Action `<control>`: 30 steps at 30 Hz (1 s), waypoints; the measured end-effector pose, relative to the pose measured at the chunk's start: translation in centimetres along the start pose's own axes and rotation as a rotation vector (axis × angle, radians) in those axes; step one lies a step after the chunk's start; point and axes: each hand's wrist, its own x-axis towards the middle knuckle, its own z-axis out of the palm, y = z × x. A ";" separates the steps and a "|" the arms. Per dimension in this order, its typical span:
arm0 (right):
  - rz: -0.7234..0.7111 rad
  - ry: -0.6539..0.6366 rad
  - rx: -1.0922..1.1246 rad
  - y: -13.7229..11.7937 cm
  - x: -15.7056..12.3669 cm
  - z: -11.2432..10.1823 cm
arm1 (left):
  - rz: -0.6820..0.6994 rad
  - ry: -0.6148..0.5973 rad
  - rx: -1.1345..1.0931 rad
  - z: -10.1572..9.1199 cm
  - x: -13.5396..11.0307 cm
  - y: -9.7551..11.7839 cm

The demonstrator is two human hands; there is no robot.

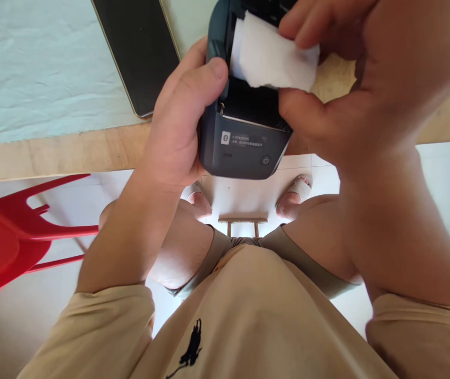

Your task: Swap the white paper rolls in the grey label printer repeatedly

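Head view: left hand (177,123) clamps the boxy matte printer (244,145), right hand (361,73) pinches soft white paper (272,58).

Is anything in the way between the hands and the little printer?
Nothing visible. The left hand grips the dark printer directly, and the right hand pinches white paper right at its open top.

On your counter (70,152) a dark tablet (138,52) lies on a pale cloth (31,63); a red chair (7,237) stands at your left on the white floor (438,179).
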 end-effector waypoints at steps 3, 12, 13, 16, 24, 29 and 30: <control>-0.129 0.028 -0.296 -0.3 -0.2 0.6 | 0.006 0.022 0.008 -0.1 0.0 0.1; -0.304 -0.012 -0.490 -1.0 -0.5 -0.1 | 0.015 0.019 -0.020 0.2 0.1 -0.3; -0.340 -0.020 -0.479 -0.9 -0.6 0.0 | 0.017 0.015 -0.023 0.2 0.1 -0.3; -0.424 -0.058 -0.444 -0.5 -0.7 0.2 | 0.034 0.015 -0.023 0.0 -0.1 -0.2; -0.236 0.050 -0.461 -0.6 -0.9 0.3 | 0.116 -0.033 0.121 -0.8 -0.2 -0.4; -0.219 -0.106 -0.530 -0.8 -0.8 0.2 | 0.180 -0.131 0.140 -1.6 0.4 -0.7; -0.224 -0.125 -0.529 -0.8 -0.8 0.2 | 0.177 -0.156 0.143 -1.8 0.5 -0.7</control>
